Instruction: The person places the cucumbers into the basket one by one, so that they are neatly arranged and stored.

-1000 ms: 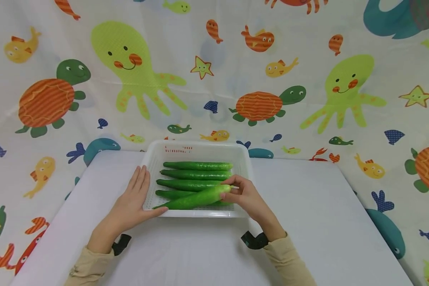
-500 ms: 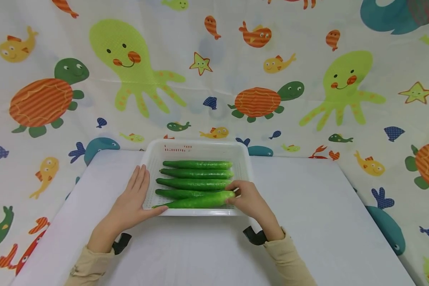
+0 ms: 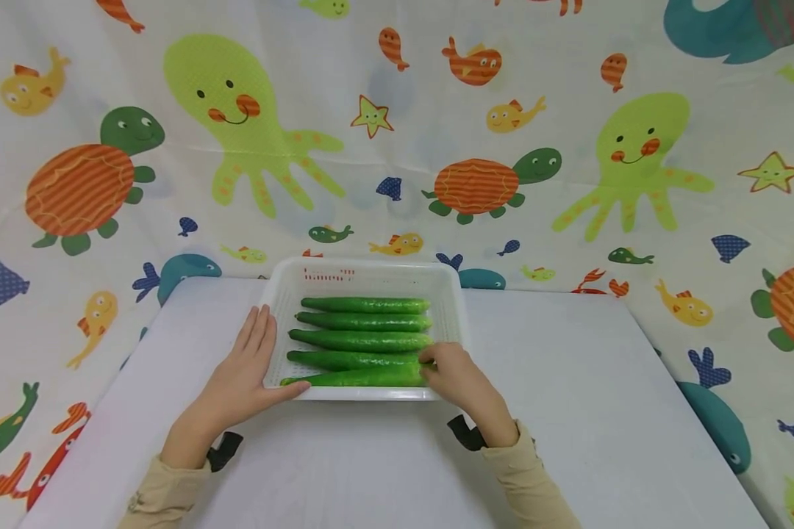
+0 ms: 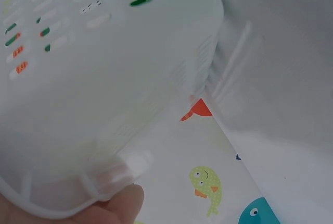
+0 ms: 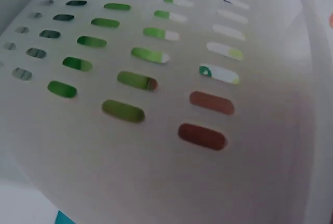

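Note:
A white plastic basket [image 3: 370, 394] with slotted walls holds several green cucumbers lying side by side. My right hand [image 3: 462, 376] has its fingers curled at the right end of the nearest cucumber [image 3: 364, 378], hiding that tip. This cucumber lies along the near wall, its left end close to the left thumb. On the basket's left side rests my left hand [image 3: 241, 375], fingers straight and thumb along the near rim. The left wrist view shows fingertips [image 4: 127, 203] at the rim. Through the slots of the basket wall [image 5: 104, 166], the right wrist view shows green cucumber and skin.
The basket stands near the back of a white-covered table [image 3: 556, 382]. Behind the table hangs a white cloth [image 3: 397, 132] printed with sea animals. Dark wrist-worn pieces [image 3: 223, 451] sit by both sleeves.
My right hand has lowered the near cucumber's right end and moved slightly toward me; the cucumber now lies flatter along the near wall. The left hand has kept its place.

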`<state>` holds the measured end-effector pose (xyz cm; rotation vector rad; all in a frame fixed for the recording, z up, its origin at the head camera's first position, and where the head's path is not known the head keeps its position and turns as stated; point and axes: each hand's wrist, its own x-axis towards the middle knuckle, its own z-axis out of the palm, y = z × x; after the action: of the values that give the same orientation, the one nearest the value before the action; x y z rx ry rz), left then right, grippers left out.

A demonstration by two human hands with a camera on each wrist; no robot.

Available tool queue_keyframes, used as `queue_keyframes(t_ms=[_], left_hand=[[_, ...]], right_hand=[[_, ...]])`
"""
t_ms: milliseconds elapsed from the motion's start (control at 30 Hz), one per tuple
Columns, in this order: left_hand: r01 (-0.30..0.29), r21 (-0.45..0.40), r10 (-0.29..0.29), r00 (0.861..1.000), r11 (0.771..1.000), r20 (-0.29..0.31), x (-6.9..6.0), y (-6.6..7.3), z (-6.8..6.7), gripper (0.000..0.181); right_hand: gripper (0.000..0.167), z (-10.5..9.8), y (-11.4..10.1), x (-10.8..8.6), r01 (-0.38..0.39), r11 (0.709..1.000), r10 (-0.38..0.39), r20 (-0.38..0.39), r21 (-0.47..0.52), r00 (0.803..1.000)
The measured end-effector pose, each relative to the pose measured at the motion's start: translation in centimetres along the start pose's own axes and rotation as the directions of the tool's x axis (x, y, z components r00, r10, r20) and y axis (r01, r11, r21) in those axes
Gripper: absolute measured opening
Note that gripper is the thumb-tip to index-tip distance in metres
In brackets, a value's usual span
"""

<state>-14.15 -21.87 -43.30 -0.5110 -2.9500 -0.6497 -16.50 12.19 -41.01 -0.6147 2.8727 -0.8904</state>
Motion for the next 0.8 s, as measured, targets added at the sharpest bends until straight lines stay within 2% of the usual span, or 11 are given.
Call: queue_keyframes(t_ms=[33,133,233,533,633,800], left_hand=[[0.001,0.001,-0.001,1.0,1.0,0.003,-0.02,0.01,-0.03,0.122],[0.003,0.004,-0.003,1.0,1.0,0.003,-0.06,0.04,-0.08,0.122],[0.004,0.008,-0.004,1.0,1.0,0.005,-0.04,0.05,-0.06,0.122],[-0.009,0.012,0.009,1.0,1.0,-0.004,0.19,0.06,0.01,0.122],[-0.011,0.01,0.011,1.0,1.0,-0.004,0.19,0.04,-0.01,0.122],[-0.006,0.004,0.006,1.0,1.0,0.002,0.05,0.02,0.04,0.122]], right_hand=[[0.013,0.05,0.04,0.03,0.011,1.0,-0.011,0.013,-0.008,1.0],[0.041,0.19,0.12,0.04,0.03,0.999,-0.029,0.06,-0.015,0.998],[0.054,0.22,0.1,-0.05,0.024,1.0,-0.025,0.114,0.007,0.993],[0.064,0.36,-0.14,-0.06,-0.064,0.998,0.063,0.24,-0.005,0.969],[0.064,0.53,-0.18,-0.07,-0.081,0.997,0.079,0.233,-0.004,0.969],[0.063,0.4,-0.56,-0.33,-0.061,0.998,0.063,0.192,-0.018,0.979]])
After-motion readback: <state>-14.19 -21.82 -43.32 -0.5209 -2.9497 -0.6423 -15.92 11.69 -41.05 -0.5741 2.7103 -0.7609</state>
